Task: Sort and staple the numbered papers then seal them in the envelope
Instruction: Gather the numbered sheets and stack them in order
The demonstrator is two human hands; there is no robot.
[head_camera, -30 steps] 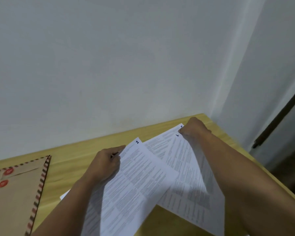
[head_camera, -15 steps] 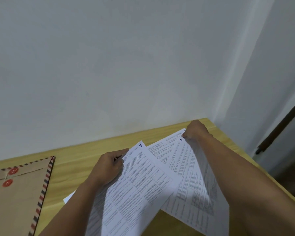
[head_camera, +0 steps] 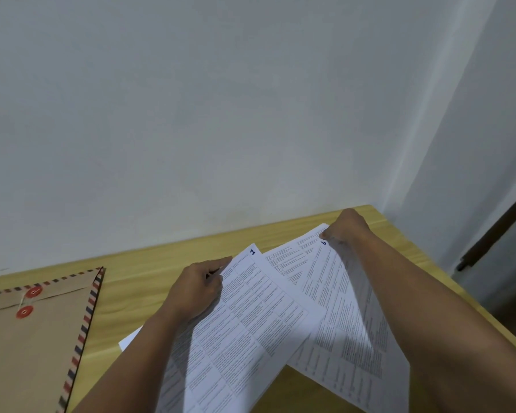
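While its fingers curl over the upper left edge of the sheet marked 1 (head_camera: 251, 317), the left hand (head_camera: 195, 289) pins that edge between thumb and fingers, with a thin dark object, perhaps a pen, though too little of it shows to be sure, poking out between the fingers. Farther off and to the right, the right hand (head_camera: 347, 226) pinches the far corner of the sheet marked 6 (head_camera: 349, 317), thumb and fingertips pressed together on the paper just above the handwritten numeral. Sheet 1 lies over the lower left part of sheet 6, and between the two, a further printed page (head_camera: 286, 260) shows under both near their top edges. All the pages carry dense small print in columns, too fine to read. A blank white corner of paper (head_camera: 130, 341) pokes out from under the left forearm. Everything rests on a light wooden table (head_camera: 149, 281), whose far edge meets a plain pale wall (head_camera: 221, 114). Well to the left, apart from the papers, a brown envelope (head_camera: 27, 353) lies flat on the table, edged with red and blue stripes and fastened with string wound between two red discs (head_camera: 29, 302). At the right edge, a dark bar (head_camera: 495, 231) runs slantwise beyond the table's corner.
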